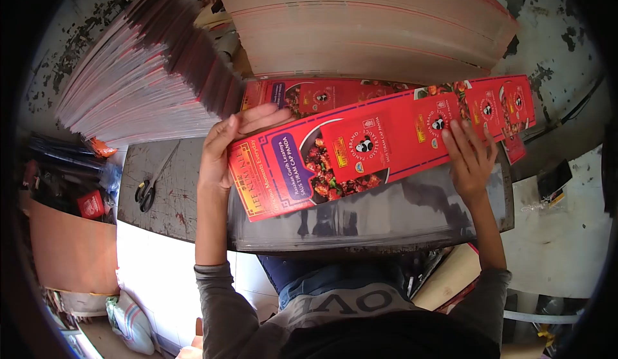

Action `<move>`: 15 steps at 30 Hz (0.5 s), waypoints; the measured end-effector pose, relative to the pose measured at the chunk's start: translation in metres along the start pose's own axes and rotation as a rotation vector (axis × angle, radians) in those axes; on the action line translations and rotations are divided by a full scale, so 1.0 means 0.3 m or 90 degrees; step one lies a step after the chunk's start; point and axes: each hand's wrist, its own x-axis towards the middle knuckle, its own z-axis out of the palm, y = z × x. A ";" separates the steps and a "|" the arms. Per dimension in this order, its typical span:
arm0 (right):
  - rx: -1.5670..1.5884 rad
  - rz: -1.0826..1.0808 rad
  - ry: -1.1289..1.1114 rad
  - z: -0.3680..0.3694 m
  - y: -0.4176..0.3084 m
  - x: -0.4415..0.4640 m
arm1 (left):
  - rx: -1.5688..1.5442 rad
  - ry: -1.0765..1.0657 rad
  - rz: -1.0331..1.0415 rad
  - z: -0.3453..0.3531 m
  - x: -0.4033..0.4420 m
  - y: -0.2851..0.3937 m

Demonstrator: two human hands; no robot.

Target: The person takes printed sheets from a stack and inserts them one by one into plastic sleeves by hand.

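A long red printed cardboard panel [299, 175] with panda logos and food pictures slants across the table in front of me. At its left end stands my left hand [222, 150], fingers stretched out along the upper corner and the palm beside the short edge. My right hand [468, 159] rests on the panel's right part with its fingers spread; its thumb is hard to make out. More red printed panels [325, 95] lie just behind, partly covered by the front one. Whether the front panel is one sheet or several cannot be told.
A tall leaning stack of cards [148, 69] stands at the back left, a big pale stack [367, 27] at the back. Black-handled scissors [147, 193] lie on the worn dark table [187, 195]. A shiny grey sheet [386, 214] covers its front. A white sack [132, 323] is on the floor.
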 end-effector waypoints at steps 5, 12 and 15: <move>0.242 -0.091 -0.202 -0.022 -0.045 0.094 | 0.098 0.082 -0.033 -0.029 0.015 -0.050; 0.445 0.086 -0.249 0.195 -0.115 0.139 | -0.002 0.054 -0.050 -0.093 0.038 -0.119; 0.459 0.093 -0.232 0.215 -0.118 0.105 | -0.114 0.061 -0.101 -0.073 0.017 -0.136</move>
